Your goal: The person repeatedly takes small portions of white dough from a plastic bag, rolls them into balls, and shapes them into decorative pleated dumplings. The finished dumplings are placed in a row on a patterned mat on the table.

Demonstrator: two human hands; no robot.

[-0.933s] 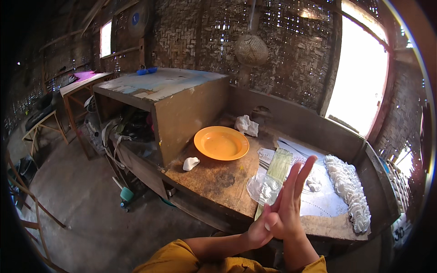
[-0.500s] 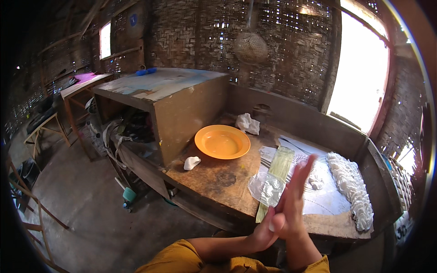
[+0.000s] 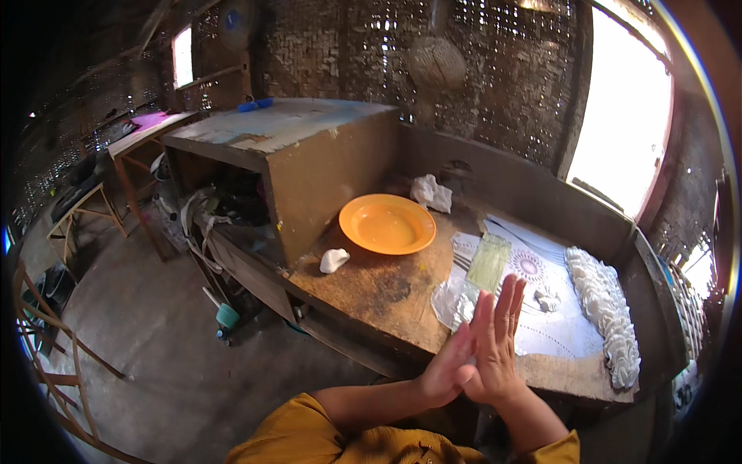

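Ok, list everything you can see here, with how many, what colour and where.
plate: one, orange, on the wooden table near the cabinet
cabinet: one, brown with a pale top, left end of the table
white lump: one, white, beside the cabinet
crumpled wrap: one, white, behind the plate
patterned sheet: one, white, right part of the table
plastic bags: a few, clear and greenish, on the sheet's left edge
ruffled pieces: a long row, white, right edge
hands: two, pressed palm to palm, holding nothing, over the table's near edge

You wear mustard-yellow sleeves covering both upper arms; your forearms and both hands are bare, without rings.
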